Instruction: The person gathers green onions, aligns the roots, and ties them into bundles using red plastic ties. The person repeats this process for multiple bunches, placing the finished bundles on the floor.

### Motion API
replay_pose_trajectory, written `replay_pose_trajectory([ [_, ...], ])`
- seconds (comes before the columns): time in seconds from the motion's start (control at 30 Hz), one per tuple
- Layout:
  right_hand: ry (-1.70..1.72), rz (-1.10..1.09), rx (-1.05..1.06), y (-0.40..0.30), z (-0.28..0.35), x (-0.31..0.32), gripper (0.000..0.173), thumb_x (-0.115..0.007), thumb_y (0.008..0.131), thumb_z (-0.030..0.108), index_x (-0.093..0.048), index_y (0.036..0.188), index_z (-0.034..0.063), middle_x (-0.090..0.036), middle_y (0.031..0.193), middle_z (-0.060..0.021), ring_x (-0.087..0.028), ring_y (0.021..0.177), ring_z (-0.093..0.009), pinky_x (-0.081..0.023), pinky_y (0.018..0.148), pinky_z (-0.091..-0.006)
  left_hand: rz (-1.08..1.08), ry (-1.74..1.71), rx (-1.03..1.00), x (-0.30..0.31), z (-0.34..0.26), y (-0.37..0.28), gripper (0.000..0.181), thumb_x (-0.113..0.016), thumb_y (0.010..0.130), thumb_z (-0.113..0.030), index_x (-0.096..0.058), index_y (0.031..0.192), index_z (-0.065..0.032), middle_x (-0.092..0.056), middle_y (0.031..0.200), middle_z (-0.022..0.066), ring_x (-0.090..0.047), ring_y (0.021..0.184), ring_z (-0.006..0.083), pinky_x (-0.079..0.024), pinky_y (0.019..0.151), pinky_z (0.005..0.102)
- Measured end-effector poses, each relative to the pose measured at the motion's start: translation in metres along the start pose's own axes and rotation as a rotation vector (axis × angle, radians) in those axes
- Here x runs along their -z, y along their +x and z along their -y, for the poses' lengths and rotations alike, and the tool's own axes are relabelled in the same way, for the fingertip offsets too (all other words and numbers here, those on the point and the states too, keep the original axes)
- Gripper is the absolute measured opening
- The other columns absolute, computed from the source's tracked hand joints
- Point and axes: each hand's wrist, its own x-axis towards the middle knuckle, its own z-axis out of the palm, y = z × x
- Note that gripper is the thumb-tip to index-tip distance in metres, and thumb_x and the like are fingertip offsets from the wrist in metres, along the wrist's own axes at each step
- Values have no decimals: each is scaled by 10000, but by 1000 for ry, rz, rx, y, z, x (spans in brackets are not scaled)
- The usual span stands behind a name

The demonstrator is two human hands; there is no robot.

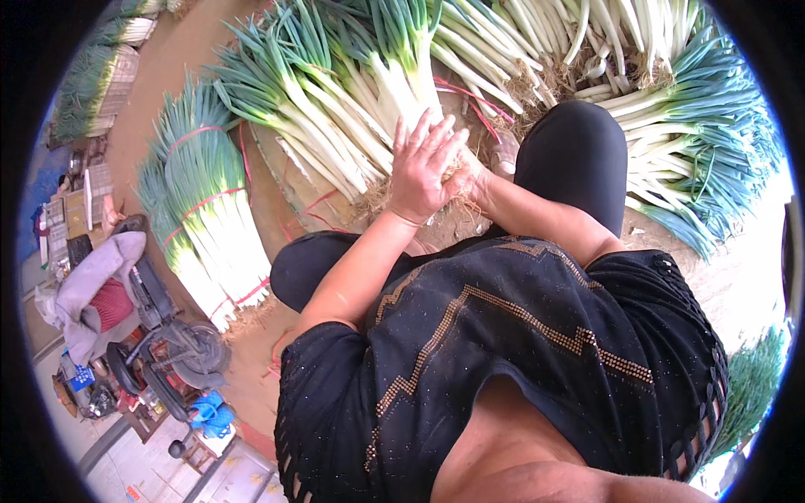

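Observation:
Both hands are together around the white lower ends of a bunch of green onions [405, 78], whose leaves point away from me. My left hand [420, 166] lies against the stalks with its fingers stretched along them. Partly behind it, my right hand [470, 176] clasps the bunch near the roots; some of its fingers are hidden. Root hairs [464, 202] stick out below the palms. Loose green onions [321, 119] lie just left of the hands, their roots turned towards me. Red tie strips [481, 104] lie on the ground just beyond my right hand.
Tied bundles of green onions [207, 188] stand at left on the brown ground. More loose stalks [679, 138] lie at right, with a pile [604, 38] at the far side. A scooter [176, 352] is parked at lower left. My bent knees [578, 151] flank the hands.

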Motion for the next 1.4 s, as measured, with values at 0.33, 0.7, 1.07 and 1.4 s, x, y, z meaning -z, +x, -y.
replay_pose_trajectory([
  [0.33, -230, -157, -419, -43, 9, -23, 422, -609, 701, 220, -499, 1021, -32, -595, 852, -142, -598, 692, -236, -515, 622, -333, -284, -1397, 1348, -55, 104, -13, 677, -597, 748, -473, -364, 1209, -35, -533, 1050, 164, -539, 952, 245, -459, 755, 413],
  [0.7, -272, -439, -356, -59, 7, 1, 579, -546, 798, 443, -442, 1148, -7, -567, 980, -194, -604, 799, -299, -524, 693, -381, -258, -2041, 1428, -134, 104, -38, 510, -636, 712, -206, -422, 1123, 7, -546, 960, 177, -570, 849, 341, -480, 775, 491],
  [1.07, -1048, -430, -380, -76, -17, -68, 415, -695, 686, 232, -526, 976, -13, -560, 808, -77, -534, 725, -168, -450, 642, -282, -289, -2140, 1242, -98, 110, -47, 575, -616, 747, -394, -437, 1155, -30, -566, 996, 161, -583, 863, 309, -493, 768, 462],
  [1.4, -1326, -138, -58, -44, 6, -114, 567, -739, 644, 112, -415, 1097, 5, -569, 880, -93, -562, 860, -195, -471, 771, -304, -614, -1788, 703, 43, 130, 33, 475, -610, 754, -328, -496, 1061, 16, -568, 914, 155, -585, 814, 226, -497, 722, 372],
])
